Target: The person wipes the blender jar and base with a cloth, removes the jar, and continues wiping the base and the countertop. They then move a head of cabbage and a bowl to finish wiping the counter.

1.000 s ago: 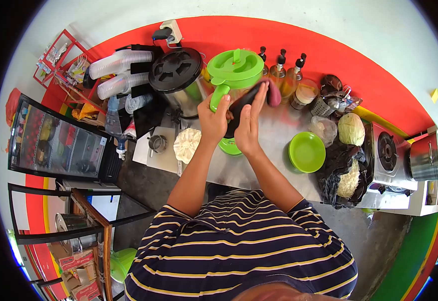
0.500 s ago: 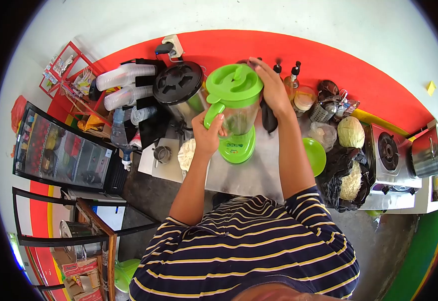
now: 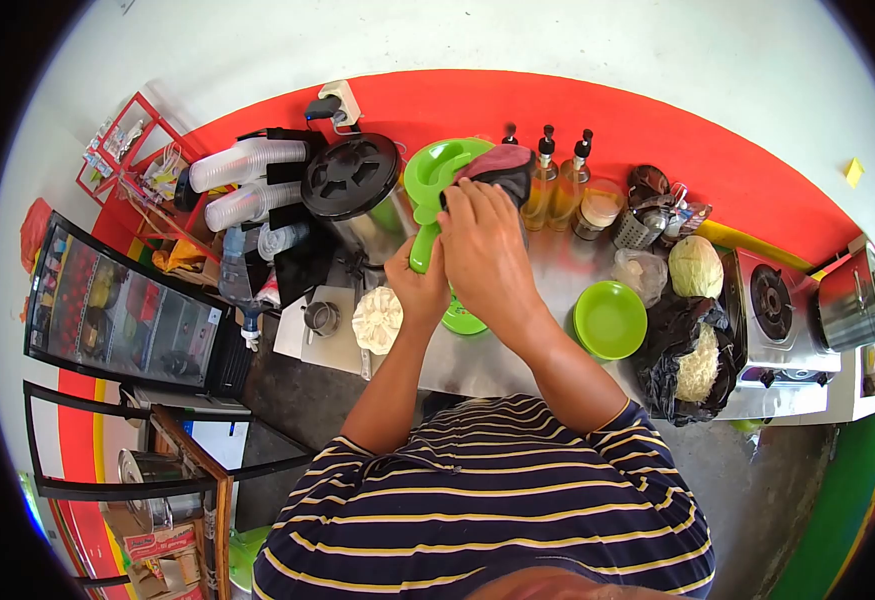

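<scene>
A green-lidded blender stands in front of me over the metal counter, its green base partly showing below my hands. My left hand is closed around the jug's green handle. On the jug's near right side is my right hand, its fingers bent over a dark cloth with a dull pink patch. The cloth lies against the lid and upper jug. My hands and forearms hide most of the jug's body.
Left of the blender stands a steel container with a black lid. Oil bottles line the back. To the right are green plates, a cabbage, a black bag and a stove. A white scalloped item sits left.
My right hand has come from the lid's far right edge to the jug's near side. The dark cloth has risen beside the lid. The handle now points more toward me.
</scene>
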Demonstrator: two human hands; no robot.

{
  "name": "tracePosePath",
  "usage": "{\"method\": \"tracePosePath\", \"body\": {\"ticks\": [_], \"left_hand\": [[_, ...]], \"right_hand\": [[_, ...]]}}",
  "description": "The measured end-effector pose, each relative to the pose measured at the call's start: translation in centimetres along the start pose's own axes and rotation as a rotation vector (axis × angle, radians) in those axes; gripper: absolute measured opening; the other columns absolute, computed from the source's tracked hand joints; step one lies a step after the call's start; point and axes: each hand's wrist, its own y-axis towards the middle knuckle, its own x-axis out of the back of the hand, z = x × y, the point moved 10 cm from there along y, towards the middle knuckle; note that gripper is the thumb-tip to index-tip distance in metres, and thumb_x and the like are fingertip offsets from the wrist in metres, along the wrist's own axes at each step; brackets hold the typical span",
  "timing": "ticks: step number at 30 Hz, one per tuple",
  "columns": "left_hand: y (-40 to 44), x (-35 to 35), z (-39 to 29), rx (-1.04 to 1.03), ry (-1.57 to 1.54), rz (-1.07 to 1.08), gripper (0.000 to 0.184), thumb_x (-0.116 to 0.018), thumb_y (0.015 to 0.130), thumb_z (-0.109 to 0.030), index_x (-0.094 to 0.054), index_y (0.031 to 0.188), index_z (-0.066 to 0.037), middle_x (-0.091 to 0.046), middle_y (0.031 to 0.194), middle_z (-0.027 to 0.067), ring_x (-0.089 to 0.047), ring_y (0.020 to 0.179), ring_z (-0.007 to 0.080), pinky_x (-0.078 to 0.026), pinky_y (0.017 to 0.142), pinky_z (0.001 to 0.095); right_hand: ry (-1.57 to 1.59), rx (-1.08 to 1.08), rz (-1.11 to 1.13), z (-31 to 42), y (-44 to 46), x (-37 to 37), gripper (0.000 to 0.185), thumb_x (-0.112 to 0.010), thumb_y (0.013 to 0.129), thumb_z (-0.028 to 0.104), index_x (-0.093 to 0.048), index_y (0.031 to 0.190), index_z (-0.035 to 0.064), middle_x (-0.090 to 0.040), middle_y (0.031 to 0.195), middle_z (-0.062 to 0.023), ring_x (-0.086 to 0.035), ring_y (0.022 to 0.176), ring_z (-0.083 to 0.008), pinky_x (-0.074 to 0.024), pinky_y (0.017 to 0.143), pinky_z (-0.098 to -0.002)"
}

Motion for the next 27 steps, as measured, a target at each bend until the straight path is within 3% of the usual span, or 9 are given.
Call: {"method": "tracePosePath", "body": {"ticks": [4, 6, 11, 13, 17, 19, 22, 25, 27], "left_hand": [[0.2, 0.5, 0.2, 0.085, -0.106, -0.020, 0.022, -0.069, 0.100, -0.010, -0.067, 0.083, 0.004, -0.060, 0.067, -0.0027, -0.050, 0.063, 0.0037, -0.038, 0.055, 0.0254], [0.4, 0.6, 0.3, 0.057, 0.014, 0.116, 0.023, -0.069, 0.100, -0.011, -0.067, 0.083, 0.004, -0.060, 0.068, -0.0026, -0.050, 0.062, 0.0038, -0.040, 0.055, 0.0252], [-0.5, 0.3, 0.0, 0.068, -0.061, 0.180, 0.023, -0.070, 0.100, -0.013, -0.068, 0.086, 0.005, -0.060, 0.070, -0.0025, -0.052, 0.060, 0.0047, -0.041, 0.053, 0.0250], [-0.9, 0.1, 0.5, 0.107, -0.121, 0.166, 0.023, -0.070, 0.100, -0.014, -0.069, 0.087, 0.005, -0.060, 0.070, -0.0024, -0.052, 0.060, 0.0050, -0.041, 0.052, 0.0251], [-1.5, -0.9, 0.4, 0.125, -0.191, 0.138, 0.024, -0.067, 0.101, -0.016, -0.069, 0.087, 0.004, -0.059, 0.067, -0.0014, -0.051, 0.057, 0.0056, -0.039, 0.052, 0.0249], [-1.6, -1.2, 1.0, 0.136, -0.193, 0.124, 0.026, -0.066, 0.103, -0.017, -0.068, 0.086, 0.003, -0.059, 0.064, -0.0002, -0.051, 0.056, 0.0058, -0.037, 0.052, 0.0251], [-1.8, -2.5, 0.8, -0.057, -0.079, 0.159, 0.025, -0.063, 0.103, -0.015, -0.068, 0.086, 0.003, -0.059, 0.065, -0.0013, -0.051, 0.055, 0.0056, -0.038, 0.052, 0.0251], [-2.1, -3.3, 0.5, -0.081, -0.137, 0.092, 0.024, -0.069, 0.099, -0.014, -0.066, 0.083, 0.003, -0.060, 0.066, -0.0006, -0.051, 0.061, 0.0049, -0.039, 0.055, 0.0267], [-2.1, -3.8, 1.1, 0.057, -0.173, 0.156, 0.024, -0.069, 0.099, -0.015, -0.067, 0.083, 0.003, -0.061, 0.066, -0.0005, -0.052, 0.060, 0.0048, -0.040, 0.054, 0.0264]], "right_hand": [[0.128, 0.041, 0.008, -0.4, 0.6, 0.4, 0.023, -0.065, 0.097, 0.011, -0.064, 0.117, -0.0012, -0.067, 0.117, -0.0186, -0.062, 0.114, -0.0380, -0.0420, 0.110, -0.0525], [0.118, -0.009, -0.012, -1.8, 0.7, 1.5, 0.017, -0.068, 0.095, 0.015, -0.066, 0.108, 0.0043, -0.068, 0.107, -0.0117, -0.065, 0.104, -0.0305, -0.0410, 0.108, -0.0498], [-0.032, 0.065, -0.077, -4.9, 1.0, 2.6, 0.015, -0.067, 0.097, 0.021, -0.065, 0.103, 0.0070, -0.068, 0.097, -0.0071, -0.066, 0.098, -0.0296, -0.0369, 0.112, -0.0533], [0.137, 0.027, -0.015, -6.6, 1.7, 1.8, 0.016, -0.067, 0.097, 0.020, -0.064, 0.103, 0.0057, -0.068, 0.101, -0.0070, -0.065, 0.100, -0.0312, -0.0368, 0.112, -0.0554], [0.376, 0.048, -0.077, -6.6, 0.5, 1.1, 0.034, -0.075, 0.091, 0.029, -0.064, 0.110, 0.0040, -0.065, 0.121, -0.0169, -0.060, 0.119, -0.0396, -0.0342, 0.115, -0.0595], [0.287, 0.065, -0.061, -4.9, -0.6, 1.0, 0.040, -0.079, 0.087, 0.030, -0.064, 0.114, 0.0042, -0.064, 0.128, -0.0187, -0.057, 0.127, -0.0407, -0.0306, 0.119, -0.0584], [0.127, -0.019, -0.191, -4.4, -2.9, 1.1, 0.039, -0.077, 0.089, 0.026, -0.066, 0.120, 0.0051, -0.065, 0.129, -0.0149, -0.054, 0.135, -0.0366, -0.0251, 0.121, -0.0580], [0.089, 0.002, -0.172, -4.6, -4.7, 0.3, 0.038, -0.074, 0.092, 0.023, -0.067, 0.125, 0.0058, -0.065, 0.134, -0.0134, -0.054, 0.136, -0.0353, -0.0260, 0.121, -0.0569], [0.089, 0.057, -0.151, -5.9, -5.0, 0.7, 0.037, -0.070, 0.094, 0.019, -0.067, 0.128, 0.0067, -0.064, 0.139, -0.0120, -0.054, 0.137, -0.0334, -0.0278, 0.121, -0.0545]]}}
